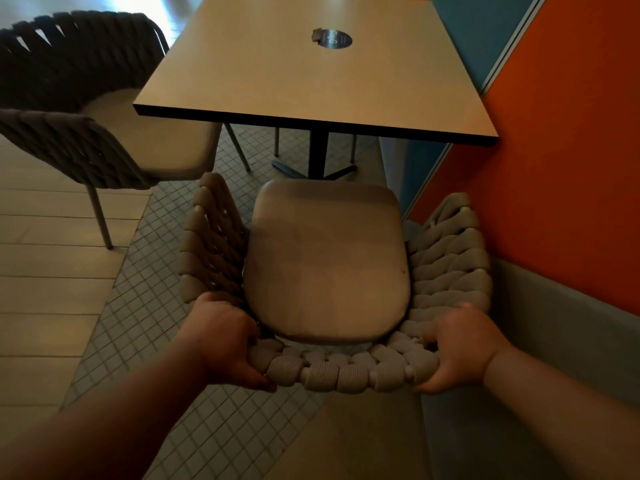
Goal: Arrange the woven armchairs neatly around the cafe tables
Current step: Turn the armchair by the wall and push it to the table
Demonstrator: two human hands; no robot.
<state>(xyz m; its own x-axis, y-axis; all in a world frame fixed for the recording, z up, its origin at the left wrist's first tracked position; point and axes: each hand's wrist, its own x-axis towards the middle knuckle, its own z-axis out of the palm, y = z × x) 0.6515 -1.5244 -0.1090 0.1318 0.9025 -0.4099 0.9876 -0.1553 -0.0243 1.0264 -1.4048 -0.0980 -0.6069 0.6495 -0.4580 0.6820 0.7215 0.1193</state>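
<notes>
A grey woven armchair with a beige seat cushion stands right below me, facing a square cafe table. My left hand grips the woven backrest rim at its left corner. My right hand grips the same rim at its right corner. The chair's front edge sits just short of the table's near edge, in front of the black pedestal base. A second woven armchair stands at the table's left side, its seat partly under the tabletop.
An orange and blue wall with a grey skirting runs close along the chair's right side. A round dark sticker lies on the tabletop. Small-tiled floor lies under the chair, plank flooring to the left.
</notes>
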